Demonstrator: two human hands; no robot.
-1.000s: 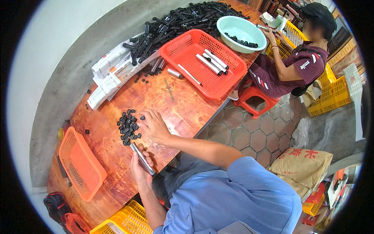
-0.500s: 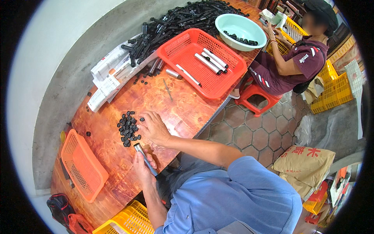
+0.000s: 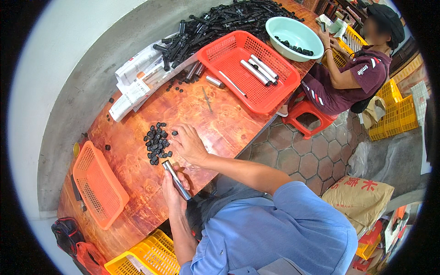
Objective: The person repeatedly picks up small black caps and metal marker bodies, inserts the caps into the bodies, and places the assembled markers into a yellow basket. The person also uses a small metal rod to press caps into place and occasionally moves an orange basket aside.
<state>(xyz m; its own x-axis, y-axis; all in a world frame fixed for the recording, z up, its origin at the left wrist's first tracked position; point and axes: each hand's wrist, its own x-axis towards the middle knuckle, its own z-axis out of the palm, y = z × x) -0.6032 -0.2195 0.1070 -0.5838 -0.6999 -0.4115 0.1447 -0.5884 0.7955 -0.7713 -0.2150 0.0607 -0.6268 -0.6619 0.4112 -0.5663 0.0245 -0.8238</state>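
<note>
Wood-patterned table (image 3: 133,133) supports a red basket (image 3: 233,62) with several tubes (image 3: 255,72) already in it and black caps (image 3: 157,142) left loose, beside which the left hand (image 3: 171,196) wraps a silver tube (image 3: 177,181) and the curled right hand (image 3: 190,145) seemingly pinches one cap (image 3: 174,133).

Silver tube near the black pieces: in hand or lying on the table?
In hand: the left hand wraps around the tube, both ends showing.

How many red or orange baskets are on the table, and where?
2. A large red basket is beside the pale green bowl; an orange basket is left of the left hand. Any nested underneath would be hidden.
</note>
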